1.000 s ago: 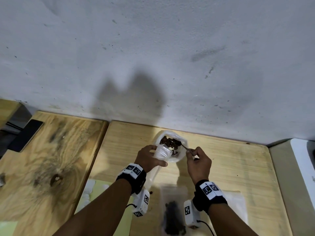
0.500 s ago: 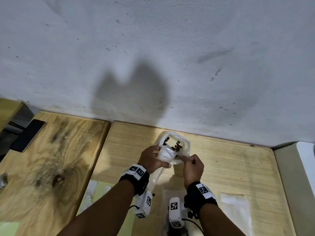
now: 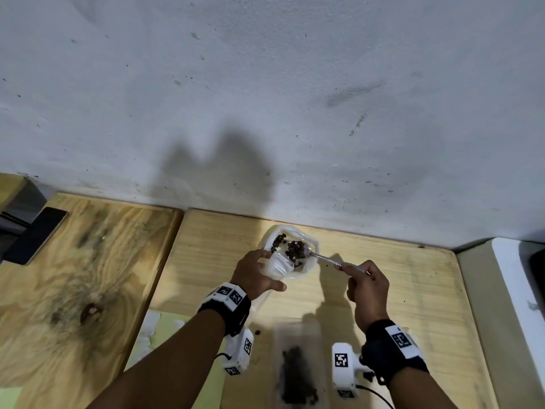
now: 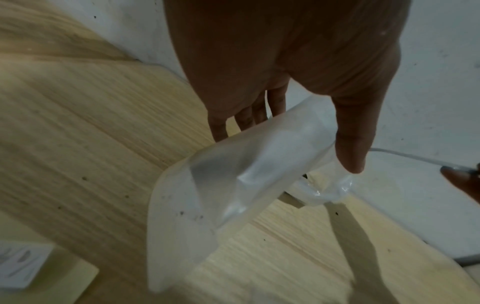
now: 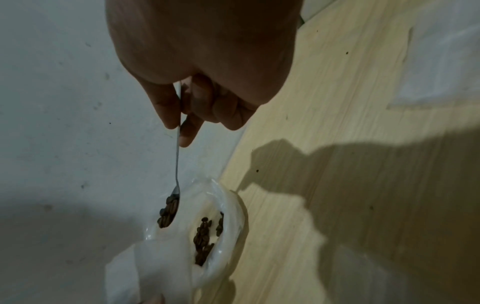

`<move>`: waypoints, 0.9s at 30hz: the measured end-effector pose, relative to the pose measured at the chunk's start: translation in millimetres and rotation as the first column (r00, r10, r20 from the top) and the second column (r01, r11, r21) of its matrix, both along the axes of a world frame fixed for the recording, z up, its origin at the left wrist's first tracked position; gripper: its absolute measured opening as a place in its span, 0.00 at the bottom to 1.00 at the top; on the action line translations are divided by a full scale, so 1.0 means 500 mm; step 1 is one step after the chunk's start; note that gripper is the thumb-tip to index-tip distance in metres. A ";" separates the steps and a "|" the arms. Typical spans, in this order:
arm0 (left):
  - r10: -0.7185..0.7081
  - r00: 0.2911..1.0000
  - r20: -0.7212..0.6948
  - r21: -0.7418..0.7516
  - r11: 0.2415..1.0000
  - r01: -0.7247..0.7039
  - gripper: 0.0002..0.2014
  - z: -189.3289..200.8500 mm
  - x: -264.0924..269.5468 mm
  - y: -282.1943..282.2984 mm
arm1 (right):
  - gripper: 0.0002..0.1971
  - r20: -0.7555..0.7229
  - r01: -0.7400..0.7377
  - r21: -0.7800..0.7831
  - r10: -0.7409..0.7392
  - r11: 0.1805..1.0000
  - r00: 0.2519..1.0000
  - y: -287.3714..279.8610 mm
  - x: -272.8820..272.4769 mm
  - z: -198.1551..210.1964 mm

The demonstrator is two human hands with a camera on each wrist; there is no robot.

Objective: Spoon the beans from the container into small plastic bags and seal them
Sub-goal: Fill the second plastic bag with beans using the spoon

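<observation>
Head view shows the left hand (image 3: pixel 256 273) raised over the tabletop (image 3: pixel 398 278), its grip curled round a small clear bag (image 3: pixel 278 265) beside the white container (image 3: pixel 308 265). Right hand (image 3: pixel 367 286) pinches the spoon (image 3: pixel 321 256) handle; its long axis runs from that grip left toward the container, bowl heaped with beans (image 3: pixel 296 248). Behind stands a grey wall (image 3: pixel 265 98).

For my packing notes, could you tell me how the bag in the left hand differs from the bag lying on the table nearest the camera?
The held bag is lifted, gripped by the left hand at the container; the near bag lies flat on the table, untouched. The held bag looks empty; the near bag holds dark beans. Both are small, clear plastic.
</observation>
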State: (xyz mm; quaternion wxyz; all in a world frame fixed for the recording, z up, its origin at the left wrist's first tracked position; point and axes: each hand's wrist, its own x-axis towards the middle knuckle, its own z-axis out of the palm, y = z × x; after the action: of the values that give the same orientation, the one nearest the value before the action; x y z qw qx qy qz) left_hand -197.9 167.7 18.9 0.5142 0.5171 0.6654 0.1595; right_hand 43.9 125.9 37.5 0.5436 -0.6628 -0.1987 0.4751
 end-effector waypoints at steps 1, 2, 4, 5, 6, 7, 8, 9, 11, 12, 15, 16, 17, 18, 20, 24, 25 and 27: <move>0.004 1.000 -0.005 0.006 1.000 -0.004 0.42 -0.003 0.001 -0.003 | 0.18 0.002 -0.020 0.017 0.020 1.000 1.000 -0.007 0.005 0.002; 0.006 1.000 -0.013 0.013 1.000 -0.006 0.42 -0.006 0.002 -0.006 | 0.16 0.006 -0.042 0.033 0.042 0.999 0.999 -0.014 0.009 0.004; 0.010 1.000 -0.027 0.027 1.000 -0.009 0.42 -0.012 0.005 -0.012 | 0.13 0.013 -0.079 0.058 0.078 0.995 0.997 -0.029 0.012 0.006; 0.010 0.999 -0.030 0.033 0.999 -0.009 0.43 -0.013 0.007 -0.015 | 0.13 0.021 -0.095 0.067 0.094 0.993 0.995 -0.036 0.011 0.008; 0.008 0.999 -0.033 0.036 0.999 -0.007 0.43 -0.015 0.009 -0.017 | 0.15 0.035 -0.116 0.077 0.113 0.990 0.993 -0.041 0.009 0.009; 0.004 0.999 -0.036 0.039 0.999 -0.002 0.43 -0.017 0.011 -0.018 | 0.16 0.062 -0.135 0.086 0.130 0.987 0.990 -0.045 0.007 0.009; -0.001 0.999 -0.039 0.040 0.999 0.002 0.43 -0.018 0.012 -0.019 | 0.18 0.097 -0.156 0.097 0.147 0.983 0.984 -0.047 0.004 0.009; -0.003 0.999 -0.041 0.040 0.999 0.004 0.43 -0.020 0.013 -0.020 | 0.20 0.139 -0.176 0.102 0.161 0.979 0.977 -0.050 0.001 0.007; 0.004 0.999 -0.041 0.039 0.999 -0.002 0.43 -0.023 0.015 -0.021 | 0.21 0.224 -0.219 0.101 0.192 0.970 0.955 -0.058 -0.002 0.003; 0.006 0.999 -0.043 0.039 0.999 -0.005 0.43 -0.024 0.016 -0.021 | 0.20 0.253 -0.242 0.099 0.211 0.965 0.944 -0.062 -0.003 0.004; 0.002 0.999 -0.051 0.045 0.999 0.000 0.41 -0.025 0.016 -0.021 | 0.17 0.339 -0.288 0.112 0.235 0.951 0.911 -0.072 -0.011 0.011; 0.002 0.999 -0.052 0.044 0.999 0.001 0.41 -0.025 0.017 -0.021 | 0.17 0.371 -0.304 0.118 0.242 0.945 0.897 -0.074 -0.016 0.016; 0.002 0.999 -0.051 0.042 0.999 0.000 0.41 -0.025 0.017 -0.021 | 0.16 0.398 -0.327 0.124 0.255 0.937 0.881 -0.077 -0.022 0.022; 0.004 0.999 -0.049 0.040 0.999 -0.002 0.41 -0.024 0.017 -0.020 | 0.15 0.424 -0.354 0.132 0.270 0.926 0.864 -0.078 -0.027 0.025; 0.006 0.999 -0.051 0.040 0.999 -0.004 0.42 -0.022 0.018 -0.020 | 0.14 0.475 -0.393 0.153 0.281 0.907 0.834 -0.081 -0.032 0.030; 0.002 0.999 -0.050 0.037 0.999 0.000 0.41 -0.018 0.017 -0.019 | 0.16 0.453 -0.246 0.226 0.122 0.942 0.883 -0.073 -0.032 0.034; 0.002 0.999 -0.046 0.035 0.999 0.000 0.41 -0.017 0.016 -0.019 | 0.17 0.433 -0.187 0.230 0.072 0.955 0.899 -0.066 -0.033 0.034; 0.005 0.999 -0.035 0.029 1.000 -0.004 0.40 -0.016 0.016 -0.020 | 0.17 0.437 -0.134 0.192 0.038 0.972 0.899 -0.048 -0.038 0.033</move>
State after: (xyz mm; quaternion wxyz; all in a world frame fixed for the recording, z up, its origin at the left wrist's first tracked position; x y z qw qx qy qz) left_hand -189.6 157.5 11.1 0.4946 0.5255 0.6733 0.1611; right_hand 24.8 101.9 54.2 0.5337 -0.6785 -0.3935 0.3161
